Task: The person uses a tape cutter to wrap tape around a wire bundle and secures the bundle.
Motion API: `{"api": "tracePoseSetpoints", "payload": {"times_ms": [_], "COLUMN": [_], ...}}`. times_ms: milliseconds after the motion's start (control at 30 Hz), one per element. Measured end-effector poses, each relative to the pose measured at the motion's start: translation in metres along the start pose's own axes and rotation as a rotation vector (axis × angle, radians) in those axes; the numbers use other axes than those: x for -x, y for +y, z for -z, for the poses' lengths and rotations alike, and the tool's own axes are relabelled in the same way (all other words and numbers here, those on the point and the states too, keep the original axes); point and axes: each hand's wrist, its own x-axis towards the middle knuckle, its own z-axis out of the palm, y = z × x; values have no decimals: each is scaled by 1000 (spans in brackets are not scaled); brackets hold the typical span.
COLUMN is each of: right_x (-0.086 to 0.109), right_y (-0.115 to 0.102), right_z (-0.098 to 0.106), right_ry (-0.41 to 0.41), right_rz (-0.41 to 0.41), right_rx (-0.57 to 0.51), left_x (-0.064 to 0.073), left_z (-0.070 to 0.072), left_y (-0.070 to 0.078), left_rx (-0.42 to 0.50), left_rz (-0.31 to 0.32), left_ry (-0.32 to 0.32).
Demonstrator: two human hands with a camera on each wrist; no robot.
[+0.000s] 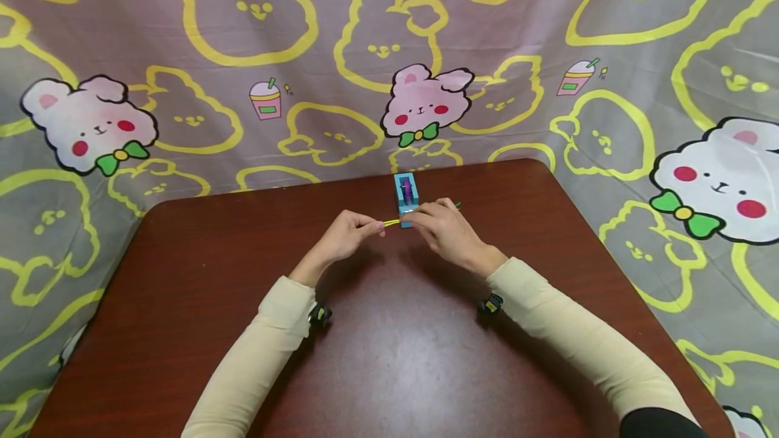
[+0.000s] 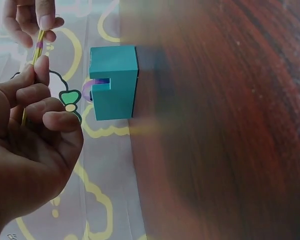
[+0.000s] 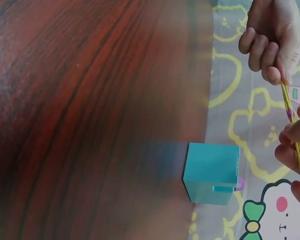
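A thin bundle of yellow strands [image 2: 39, 50], like wires, stretches between both hands. My left hand [image 1: 343, 235] pinches it between thumb and forefinger on the left. On the right, my right hand [image 1: 447, 228] grips the bundle, and a green tip shows beyond its knuckles in the head view. A narrow purple band [image 3: 290, 114] circles the strands between the two hands. Just behind and below the hands stands a teal tape dispenser [image 2: 121, 100] with a purple roll [image 1: 407, 189] in it. In the head view the right fingers overlap its front end.
The dispenser stands near the far edge of a dark red-brown wooden table [image 1: 389, 357]. A curtain [image 1: 341, 32] with yellow outlines and cartoon rabbits hangs behind the table and along both sides. A small black camera [image 1: 319, 315] sits at the left wrist, another [image 1: 490, 303] at the right.
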Motion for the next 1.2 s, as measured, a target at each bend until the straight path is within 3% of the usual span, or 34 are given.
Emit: {"api": "tracePoseSetpoints", "payload": {"times_ms": [367,600,833,1067,1200], "right_x": [-5,-17,-33,-41,-40], "right_y": [1,-1,1,16,25], "right_z": [-2,5,15,23,25], "right_ry": [-9,-154,-382,-625,-708], "right_rz": [-71,-184,-333,-423,-490], "right_rx": [-2,-82,-293,-635,-819], "left_x": [1,1,3,4,5], "left_z": [-2,0,0,1,1], "left_y": [2,1,-3,-8,-10], "left_rx": [-7,-116,-213,-254,-253], "left_rz": [-33,-134,-269,-332,-360], "left_ry": [17,61,112,116,115]}}
